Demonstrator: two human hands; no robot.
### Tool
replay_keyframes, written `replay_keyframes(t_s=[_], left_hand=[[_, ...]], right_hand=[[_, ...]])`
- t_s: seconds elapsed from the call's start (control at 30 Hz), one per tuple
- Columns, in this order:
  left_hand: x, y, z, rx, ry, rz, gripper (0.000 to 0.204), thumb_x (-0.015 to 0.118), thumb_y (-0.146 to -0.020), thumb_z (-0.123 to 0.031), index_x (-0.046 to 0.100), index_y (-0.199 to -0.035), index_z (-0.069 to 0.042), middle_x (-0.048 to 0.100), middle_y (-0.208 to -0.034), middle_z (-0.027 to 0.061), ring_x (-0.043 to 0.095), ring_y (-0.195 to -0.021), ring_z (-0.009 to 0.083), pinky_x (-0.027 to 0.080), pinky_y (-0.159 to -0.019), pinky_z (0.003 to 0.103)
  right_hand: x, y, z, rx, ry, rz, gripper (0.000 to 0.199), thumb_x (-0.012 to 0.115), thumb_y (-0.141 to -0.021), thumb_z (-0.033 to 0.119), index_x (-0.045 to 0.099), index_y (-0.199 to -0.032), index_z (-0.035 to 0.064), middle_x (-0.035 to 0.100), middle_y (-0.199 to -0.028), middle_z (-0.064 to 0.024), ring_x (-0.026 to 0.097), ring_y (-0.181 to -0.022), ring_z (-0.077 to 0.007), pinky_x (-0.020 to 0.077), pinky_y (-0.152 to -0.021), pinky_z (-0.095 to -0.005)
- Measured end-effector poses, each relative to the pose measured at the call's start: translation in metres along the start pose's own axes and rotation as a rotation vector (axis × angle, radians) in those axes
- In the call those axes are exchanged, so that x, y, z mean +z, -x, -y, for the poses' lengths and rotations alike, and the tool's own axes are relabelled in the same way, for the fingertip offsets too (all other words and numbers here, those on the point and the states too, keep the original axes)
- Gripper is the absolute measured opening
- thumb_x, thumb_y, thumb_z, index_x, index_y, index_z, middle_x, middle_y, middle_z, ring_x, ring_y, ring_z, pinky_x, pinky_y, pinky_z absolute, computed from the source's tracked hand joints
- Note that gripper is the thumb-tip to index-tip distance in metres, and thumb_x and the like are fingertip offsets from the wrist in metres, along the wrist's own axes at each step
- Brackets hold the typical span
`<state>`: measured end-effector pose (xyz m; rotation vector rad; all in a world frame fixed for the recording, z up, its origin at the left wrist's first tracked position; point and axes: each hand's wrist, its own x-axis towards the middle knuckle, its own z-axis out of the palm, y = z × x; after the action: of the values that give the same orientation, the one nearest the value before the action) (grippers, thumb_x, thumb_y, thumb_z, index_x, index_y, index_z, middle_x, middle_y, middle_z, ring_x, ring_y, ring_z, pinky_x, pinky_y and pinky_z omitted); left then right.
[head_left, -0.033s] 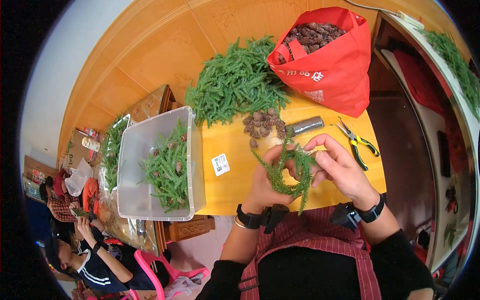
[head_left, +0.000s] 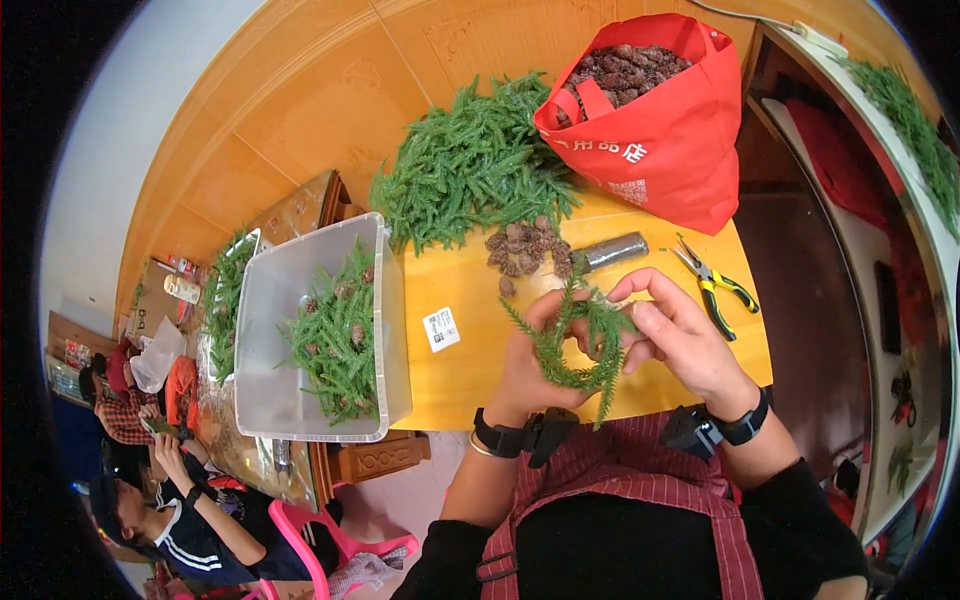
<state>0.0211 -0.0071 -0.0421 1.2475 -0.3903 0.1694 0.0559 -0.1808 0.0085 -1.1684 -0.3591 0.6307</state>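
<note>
A green artificial pine sprig (head_left: 604,376), bent into a loose loop, is held over the front of the yellow table. My left hand (head_left: 525,372) is closed around its left side, with part of the fingers behind the needles. At the loop's right side, my right hand (head_left: 678,338) pinches the sprig between thumb and fingers; exactly what lies under those fingertips is hidden. Just beyond my hands lie a small heap of brown pine cones (head_left: 522,245) and a dark wrapped roll (head_left: 614,251). Yellow-and-black pliers (head_left: 714,286), jaws apart, rest right of my right hand.
A clear plastic bin (head_left: 262,345) holding sprigs with cones stands left, near a white label (head_left: 440,329). Behind are a pile of green sprigs (head_left: 475,165) and a red bag (head_left: 665,160) full of cones. At far left, a co-worker (head_left: 215,535) sits on a pink chair (head_left: 300,545).
</note>
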Motion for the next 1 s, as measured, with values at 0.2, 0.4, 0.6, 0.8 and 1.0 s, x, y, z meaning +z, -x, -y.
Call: replay_keyframes(t_s=[0.2, 0.4, 0.6, 0.8, 1.0], left_hand=[[-0.001, 0.000, 0.002, -0.003, 0.047, -0.011, 0.075, 0.074, -0.054, 0.001, 0.038, -0.119, -0.002, 0.053, -0.095, 0.0067, 0.052, -0.077, 0.0134, 0.045, -0.070, 0.027], [-0.001, 0.000, 0.004, -0.068, 0.041, 0.042, 0.081, 0.076, -0.055, -0.005, 0.034, -0.124, -0.002, 0.051, -0.104, 0.0078, 0.051, -0.088, 0.0161, 0.042, -0.081, 0.032], [-0.009, -0.012, -0.007, 0.134, -0.042, 0.116, 0.091, 0.075, -0.063, -0.029, 0.025, -0.133, -0.002, 0.037, -0.128, 0.0091, 0.038, -0.116, 0.0214, 0.029, -0.097, 0.035], [0.004, -0.011, -0.019, -0.230, -0.167, -0.174, 0.043, 0.060, -0.080, -0.010, 0.045, -0.119, 0.001, 0.053, -0.110, 0.0076, 0.051, -0.101, 0.0156, 0.039, -0.087, 0.028], [0.005, -0.013, -0.020, -0.367, -0.099, -0.119, 0.031, 0.054, -0.083, -0.005, 0.049, -0.113, 0.002, 0.056, -0.086, 0.0032, 0.052, -0.071, 0.0085, 0.042, -0.068, 0.022]], right_hand=[[0.001, -0.001, -0.001, 0.026, -0.025, -0.020, 0.026, 0.041, -0.092, 0.024, 0.041, -0.109, 0.0047, 0.057, -0.088, -0.0058, 0.056, -0.076, -0.0089, 0.0473, -0.063, -0.0206], [0.001, 0.000, 0.000, -0.036, 0.032, 0.013, 0.021, 0.047, -0.089, 0.013, 0.042, -0.107, 0.0033, 0.057, -0.087, -0.0055, 0.056, -0.078, -0.0085, 0.0463, -0.063, -0.0201], [-0.001, -0.001, -0.005, -0.195, 0.363, -0.122, 0.020, 0.049, -0.083, -0.001, 0.044, -0.102, 0.0024, 0.057, -0.085, -0.0045, 0.054, -0.073, -0.0065, 0.0442, -0.061, -0.0188], [0.000, 0.000, -0.007, -0.284, 0.543, -0.180, 0.022, 0.050, -0.080, -0.004, 0.045, -0.101, 0.0010, 0.057, -0.077, -0.0031, 0.053, -0.067, -0.0059, 0.0428, -0.059, -0.0187], [0.002, 0.003, -0.002, -0.299, 0.571, -0.180, 0.028, 0.052, -0.078, -0.004, 0.046, -0.105, 0.0004, 0.054, -0.070, -0.0010, 0.051, -0.062, -0.0056, 0.0405, -0.059, -0.0187]])
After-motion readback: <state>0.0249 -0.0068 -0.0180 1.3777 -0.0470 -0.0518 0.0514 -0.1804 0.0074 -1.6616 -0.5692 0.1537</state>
